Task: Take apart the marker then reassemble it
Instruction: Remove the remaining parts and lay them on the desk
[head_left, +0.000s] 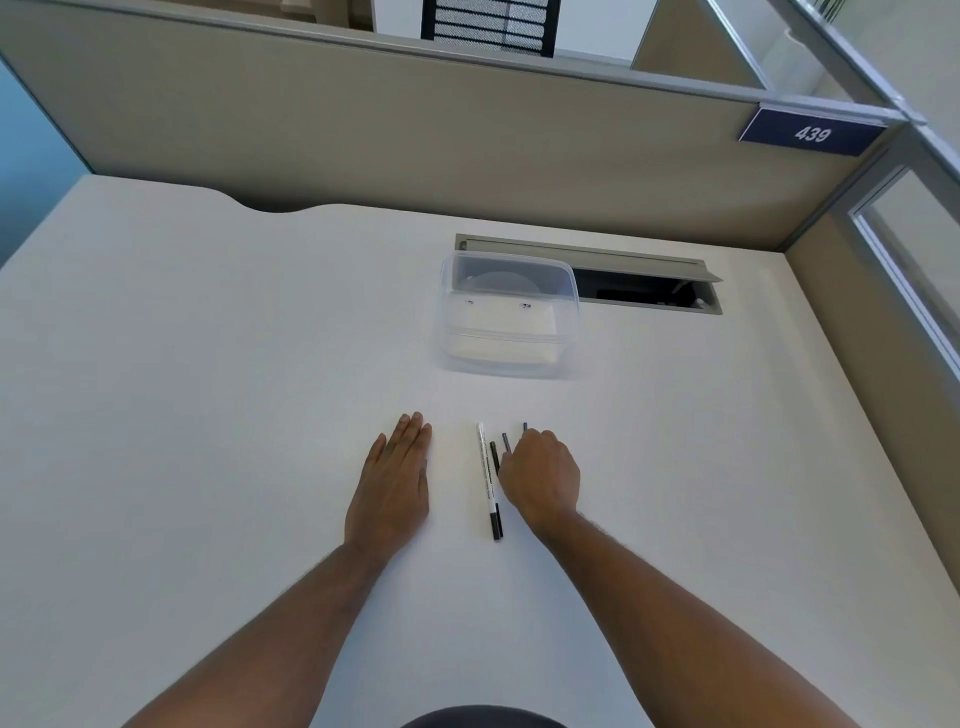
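We rest our left hand (392, 480) flat and spread on the white surface (208, 364), gripping nothing, just left of the white marker barrel (486, 475). The barrel lies lengthwise, a thin black piece (495, 456) touching its right side. Further right, two short dark pieces (505, 441) poke out from under our right hand (540, 475), whose fingers curl down over them; whether that grip has closed on one, we cannot tell. The marker looks apart, so we judge reassembly is starting. Next we need one dark piece lifted and lined up with the barrel. A clear container (506, 317) sits well beyond it.
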